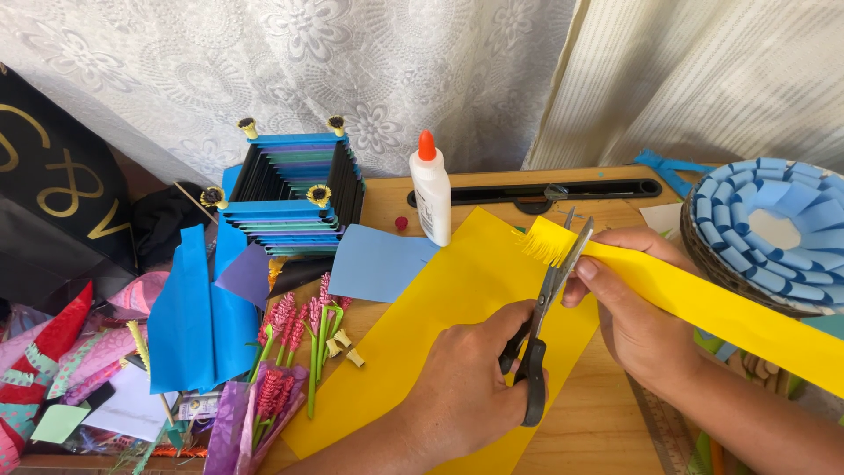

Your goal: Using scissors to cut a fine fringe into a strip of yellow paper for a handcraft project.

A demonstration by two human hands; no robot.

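Evidently the left hand (466, 387) has its fingers clenched through the scissors (543, 321), while the right hand (629, 303) pinches the yellow paper strip (703, 303) taut above the tabletop (589, 422), steadying its fringed end for the blades.

Bright, even daylight glows through the lace curtain (290, 62) at the far side; shadows under the hands fall soft on the yellow paper sheet (440, 325). Everything looks sharp, colours vivid, edges slightly bowed
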